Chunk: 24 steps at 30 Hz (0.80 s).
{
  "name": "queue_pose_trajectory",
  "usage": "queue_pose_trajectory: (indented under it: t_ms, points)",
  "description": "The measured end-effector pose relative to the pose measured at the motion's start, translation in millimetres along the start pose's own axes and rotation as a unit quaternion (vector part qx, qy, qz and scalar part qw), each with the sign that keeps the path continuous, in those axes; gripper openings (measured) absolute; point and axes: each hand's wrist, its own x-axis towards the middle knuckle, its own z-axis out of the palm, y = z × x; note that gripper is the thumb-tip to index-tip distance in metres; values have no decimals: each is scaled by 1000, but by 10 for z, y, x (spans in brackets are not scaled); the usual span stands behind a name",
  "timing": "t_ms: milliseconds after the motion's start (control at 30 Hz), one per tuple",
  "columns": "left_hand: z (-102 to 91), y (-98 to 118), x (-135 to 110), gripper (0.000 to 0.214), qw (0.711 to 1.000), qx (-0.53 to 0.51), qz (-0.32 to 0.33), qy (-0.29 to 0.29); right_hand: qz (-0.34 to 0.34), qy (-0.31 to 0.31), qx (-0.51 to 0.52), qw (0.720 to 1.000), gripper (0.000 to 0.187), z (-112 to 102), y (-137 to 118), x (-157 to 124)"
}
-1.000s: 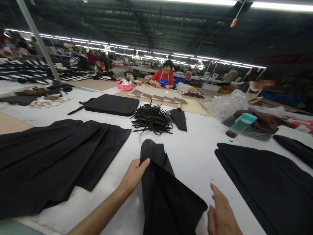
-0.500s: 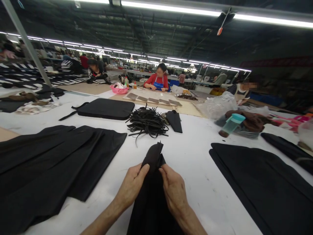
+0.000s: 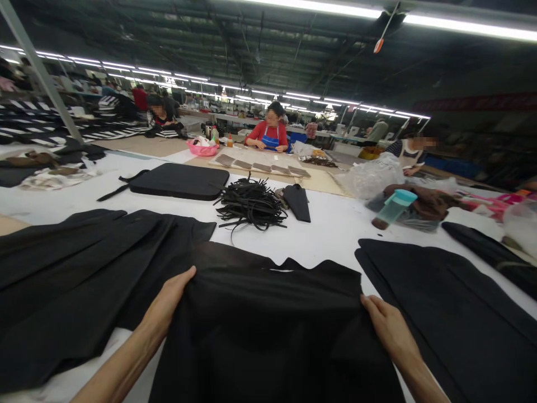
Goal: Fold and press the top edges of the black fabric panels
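A wide piece of black fabric (image 3: 277,330) is spread between my hands, its far edge wavy and partly doubled. My left hand (image 3: 174,294) pinches its left side, and my right hand (image 3: 388,324) pinches the right side. The fingers behind the cloth are hidden. Beyond the cloth lies a heap of thin black strips (image 3: 251,202), with a small tapered black piece (image 3: 297,202) to its right. Black fabric pieces (image 3: 84,280) lie layered on my left, and another black stack (image 3: 444,313) lies on my right.
A flat black padded piece with a strap (image 3: 180,180) lies on the white table (image 3: 331,229). At the right stands a tilted teal-lidded bottle (image 3: 394,208) near clear plastic bags (image 3: 375,176). A co-worker in red (image 3: 271,130) sits across, near a pink basket (image 3: 202,148).
My hands have moved apart, left and right. The black fabric, bunched and folded between them before, is now stretched out wide.
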Motion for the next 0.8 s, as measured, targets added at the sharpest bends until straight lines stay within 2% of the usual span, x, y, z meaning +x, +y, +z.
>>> queue_pose_trajectory:
  t_ms: [100,133,200,233,267,333,367,400,433,467,533,600,667,733,800]
  points:
    - [17,-33,58,24,993,-59,-74,-74,5,-49,26,998,40,16,21,-52]
    - [16,-41,82,26,992,-41,-78,-89,11,-63,32,997,40,26,34,-55]
    - [3,-60,122,32,992,91,-32,-82,18,-75,14,997,40,66,78,-60]
    - [-5,-71,135,33,979,197,20,-58,15,-75,-11,997,40,95,105,-68]
    - [-13,-82,140,32,946,313,83,-19,9,-74,-42,996,41,127,130,-83]
    - [-14,-101,112,31,831,511,208,68,-8,-57,-113,992,41,185,160,-139]
    - [0,-109,75,33,774,569,258,99,-15,-37,-153,987,41,202,157,-179]
    - [28,-116,22,36,731,600,302,118,-21,-3,-201,979,40,211,139,-226]
    - [73,-124,-46,37,704,611,343,119,-33,45,-256,965,39,210,103,-278]
    - [136,-133,-126,36,688,609,383,95,-55,99,-312,943,38,203,51,-333]
    - [312,-167,-298,33,672,588,449,-26,-125,189,-401,888,38,182,-88,-436]
    - [520,-226,-434,32,650,565,473,-189,-208,223,-441,844,39,167,-233,-505]
    - [704,-308,-480,38,627,555,461,-293,-254,215,-454,826,40,160,-325,-514]
    - [817,-396,-430,53,621,562,447,-314,-260,207,-457,825,38,149,-332,-461]
    - [843,-479,-338,69,622,578,434,-303,-255,199,-447,834,36,140,-272,-387]
